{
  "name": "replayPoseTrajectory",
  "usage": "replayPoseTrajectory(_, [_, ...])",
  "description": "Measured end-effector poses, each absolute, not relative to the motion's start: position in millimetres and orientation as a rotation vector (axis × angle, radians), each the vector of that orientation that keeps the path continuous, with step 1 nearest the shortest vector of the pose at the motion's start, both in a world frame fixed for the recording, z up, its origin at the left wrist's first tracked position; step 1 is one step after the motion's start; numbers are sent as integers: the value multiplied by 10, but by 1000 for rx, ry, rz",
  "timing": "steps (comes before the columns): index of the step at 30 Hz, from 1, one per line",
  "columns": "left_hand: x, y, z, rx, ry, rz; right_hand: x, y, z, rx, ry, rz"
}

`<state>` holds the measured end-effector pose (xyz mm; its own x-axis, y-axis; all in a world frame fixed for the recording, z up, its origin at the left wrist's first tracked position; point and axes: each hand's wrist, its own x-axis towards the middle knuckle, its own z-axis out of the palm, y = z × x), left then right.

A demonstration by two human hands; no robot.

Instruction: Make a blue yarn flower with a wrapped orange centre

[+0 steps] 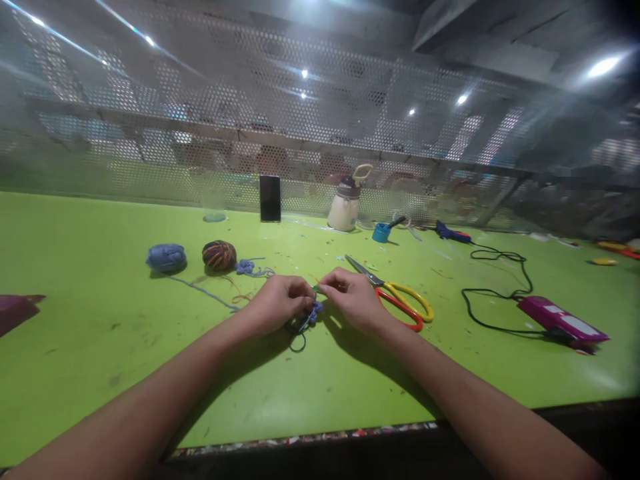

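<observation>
The work in hand appeared to be close fingertip work on a small blue yarn piece (316,312), just above the tabletop (125,360), midway along its near edge and set in from it. The left hand (286,299) had thumb and fingers pinched on this piece, while the right hand (353,301) had its fingertips drawn together on a small green item (315,288), too little of which showed to name. The two hands were nearly touching. A dark loop (299,343) hung below the piece.

Toward the left edge lay a blue yarn ball (166,258), its strand running to the left wrist and out of sight; whether it joined the piece could not be told. Scissors (374,280) lay open just beyond the right hand, unused.

The next move seemed to call for a steady left pinch, a small, careful pull or turn from the right fingertips, and enough slack in the strand that the loops would not tighten or slip.
</observation>
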<state>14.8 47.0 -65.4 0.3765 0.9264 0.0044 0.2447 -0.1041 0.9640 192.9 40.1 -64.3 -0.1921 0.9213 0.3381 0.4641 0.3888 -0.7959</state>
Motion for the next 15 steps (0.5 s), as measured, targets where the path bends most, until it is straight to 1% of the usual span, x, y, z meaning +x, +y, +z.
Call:
replayPoseTrajectory(4, [134, 458, -603, 1424, 1059, 832, 1982, 421, -634, -1214, -1773, 783])
replayPoseTrajectory(8, [97, 464, -604, 1315, 1064, 858, 1973, 336, -531, -1136, -1873, 846])
replayPoseTrajectory(13, [76, 496, -640, 1320, 1100, 887, 1936, 213, -438, -927, -2234, 705])
replayPoseTrajectory(15, [81, 507, -638, 1375, 1114, 886, 1931, 206, -438, -901, -2254, 677])
